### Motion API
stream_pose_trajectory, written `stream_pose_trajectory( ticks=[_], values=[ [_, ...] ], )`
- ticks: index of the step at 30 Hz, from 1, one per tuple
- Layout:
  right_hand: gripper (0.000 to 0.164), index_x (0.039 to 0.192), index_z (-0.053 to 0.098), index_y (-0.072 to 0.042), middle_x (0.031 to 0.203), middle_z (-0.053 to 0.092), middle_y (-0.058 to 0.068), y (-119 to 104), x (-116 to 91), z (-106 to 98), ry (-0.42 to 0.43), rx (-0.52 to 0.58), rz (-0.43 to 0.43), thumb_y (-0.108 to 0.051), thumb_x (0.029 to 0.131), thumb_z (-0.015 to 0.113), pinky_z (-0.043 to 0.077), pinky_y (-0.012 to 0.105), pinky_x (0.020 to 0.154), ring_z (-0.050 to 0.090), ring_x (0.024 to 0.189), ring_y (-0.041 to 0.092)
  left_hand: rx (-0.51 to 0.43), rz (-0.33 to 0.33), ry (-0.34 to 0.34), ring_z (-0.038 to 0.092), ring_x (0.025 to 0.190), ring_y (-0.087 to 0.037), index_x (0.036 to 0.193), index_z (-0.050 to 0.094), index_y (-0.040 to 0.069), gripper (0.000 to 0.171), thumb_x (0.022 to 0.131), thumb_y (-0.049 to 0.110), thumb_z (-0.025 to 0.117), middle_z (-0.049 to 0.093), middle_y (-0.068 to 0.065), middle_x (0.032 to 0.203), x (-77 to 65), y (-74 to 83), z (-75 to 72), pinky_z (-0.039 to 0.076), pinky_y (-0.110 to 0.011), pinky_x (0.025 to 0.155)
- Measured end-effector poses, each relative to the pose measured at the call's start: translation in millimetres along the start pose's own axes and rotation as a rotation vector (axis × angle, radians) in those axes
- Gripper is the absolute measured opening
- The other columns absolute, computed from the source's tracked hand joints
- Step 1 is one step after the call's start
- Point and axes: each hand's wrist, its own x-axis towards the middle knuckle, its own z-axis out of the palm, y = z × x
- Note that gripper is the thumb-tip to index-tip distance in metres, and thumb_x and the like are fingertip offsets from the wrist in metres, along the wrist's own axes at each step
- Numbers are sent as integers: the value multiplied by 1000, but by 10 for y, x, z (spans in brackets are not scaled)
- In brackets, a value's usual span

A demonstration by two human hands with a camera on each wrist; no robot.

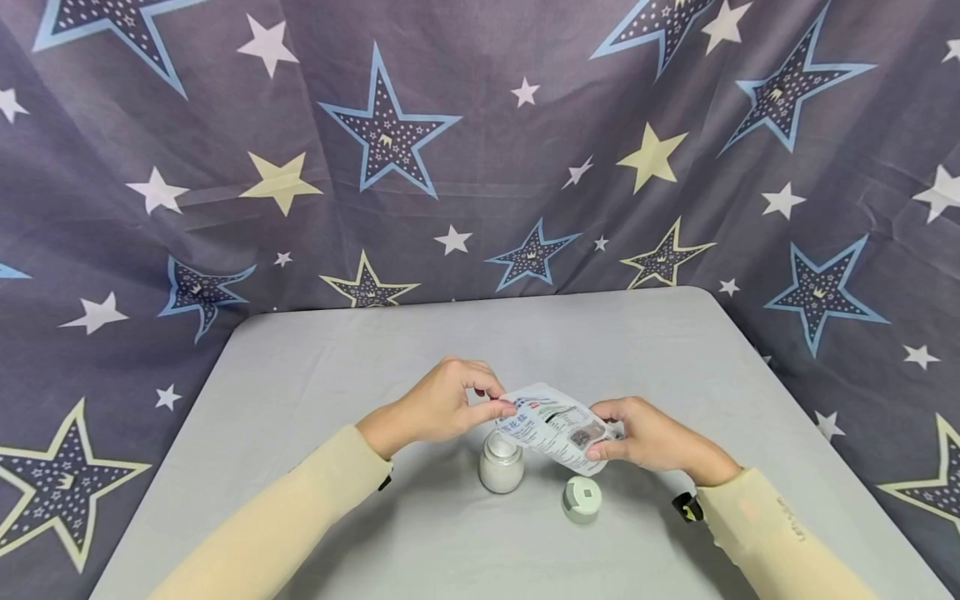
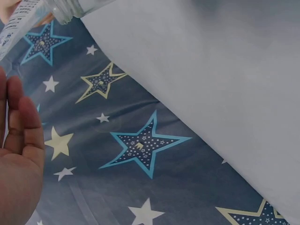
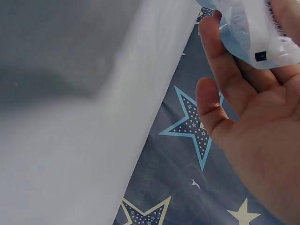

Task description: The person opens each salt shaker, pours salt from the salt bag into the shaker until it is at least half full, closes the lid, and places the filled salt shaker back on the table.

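Before me, the left hand (image 1: 448,402) pinches a printed pouch (image 1: 553,429) at ten o'clock; the right hand (image 1: 643,435) grips its three-o'clock end. From it, an open jar (image 1: 501,471) stands toward eight, a pale-green lid (image 1: 582,500) toward five.

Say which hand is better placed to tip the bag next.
Probably your right hand: it grips the bag at the end farther from the jar; your left hand pinches the end nearer it.
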Motion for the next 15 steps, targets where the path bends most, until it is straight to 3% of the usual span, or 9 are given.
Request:
stream_pose_trajectory(
  ticks=[7, 15],
  values=[
    [24, 106, 75, -15, 101, 75, -9, -1, 32, 45, 7, -20, 19, -25, 85, 83, 53, 32, 88, 67, 92, 8, 13, -2, 12, 63, 77, -2, 81, 79, 16, 8, 87, 14, 83, 70, 13, 80, 26, 19, -1, 52, -24, 71],
    [24, 106, 76, -17, 108, 75, -6, 0, 66, 58, 37, -41, 29, -25, 84, 83, 53, 36, 93, 68, 100, 11, 42, 41, 44, 63, 78, -4, 82, 78, 14, 7, 87, 14, 83, 71, 9, 81, 59, 37, -19, 51, -24, 68]
  ],
)
